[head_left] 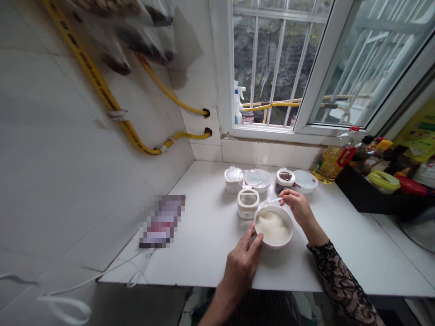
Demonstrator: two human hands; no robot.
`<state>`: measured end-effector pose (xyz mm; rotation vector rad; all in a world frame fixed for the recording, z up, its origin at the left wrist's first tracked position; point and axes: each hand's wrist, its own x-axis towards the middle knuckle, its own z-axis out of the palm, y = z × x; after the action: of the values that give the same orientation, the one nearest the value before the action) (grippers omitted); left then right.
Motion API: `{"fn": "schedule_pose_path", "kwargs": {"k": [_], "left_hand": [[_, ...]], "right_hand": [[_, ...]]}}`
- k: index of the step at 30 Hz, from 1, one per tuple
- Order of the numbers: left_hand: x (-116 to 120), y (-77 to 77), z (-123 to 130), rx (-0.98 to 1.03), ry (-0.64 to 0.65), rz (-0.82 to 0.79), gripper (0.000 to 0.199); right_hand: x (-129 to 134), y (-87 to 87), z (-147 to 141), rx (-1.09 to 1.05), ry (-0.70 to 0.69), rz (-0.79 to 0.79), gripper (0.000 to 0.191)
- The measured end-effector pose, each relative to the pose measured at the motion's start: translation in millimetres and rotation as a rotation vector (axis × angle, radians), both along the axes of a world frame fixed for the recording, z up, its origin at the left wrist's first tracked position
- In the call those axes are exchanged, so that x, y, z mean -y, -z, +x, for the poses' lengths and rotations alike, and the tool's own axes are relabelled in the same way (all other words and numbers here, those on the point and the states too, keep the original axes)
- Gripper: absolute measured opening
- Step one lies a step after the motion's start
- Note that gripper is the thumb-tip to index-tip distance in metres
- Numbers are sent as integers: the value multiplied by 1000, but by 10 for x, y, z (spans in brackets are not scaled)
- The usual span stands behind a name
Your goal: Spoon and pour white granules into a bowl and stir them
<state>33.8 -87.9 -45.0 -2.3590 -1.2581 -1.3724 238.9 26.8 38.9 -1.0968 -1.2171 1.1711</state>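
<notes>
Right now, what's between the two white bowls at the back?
In the head view, a white-lidded jar with dark contents stands between the left bowl and right bowl.

Soft daylight enters through the window (321, 68)

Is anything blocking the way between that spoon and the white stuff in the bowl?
Nothing visible. The right hand holds the spoon near the far rim of the bowl, the white stuff lies uncovered, and the left hand grips the bowl's left side.
</notes>
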Motion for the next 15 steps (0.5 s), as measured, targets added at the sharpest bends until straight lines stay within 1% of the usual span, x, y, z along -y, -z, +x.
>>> {"fn": "schedule_pose_path", "kwargs": {"k": [3, 6, 7, 9, 11, 12, 13, 15], "left_hand": [[-8, 14, -2, -5, 4, -1, 31], [-11, 17, -3, -6, 4, 15, 31], [-12, 15, -2, -7, 2, 17, 31], [-11, 10, 1, -6, -1, 14, 30], [-10, 6, 3, -3, -1, 14, 30], [-10, 7, 4, 1, -1, 15, 30], [-11, 9, 3, 2, 0, 14, 30], [-11, 17, -1, -1, 0, 5, 32]], "right_hand": [[8, -20, -134, 17, 36, 82, 14], [54, -35, -255, 140, 84, 269, 14], [75, -35, -286, 223, 87, 353, 13], [114, -33, -329, 445, 47, 552, 11], [147, -37, -350, 657, -30, 747, 16], [161, -44, -353, 722, -59, 819, 19], [173, -55, -350, 752, -67, 863, 21], [195, -88, -321, 729, -11, 866, 20]]}}
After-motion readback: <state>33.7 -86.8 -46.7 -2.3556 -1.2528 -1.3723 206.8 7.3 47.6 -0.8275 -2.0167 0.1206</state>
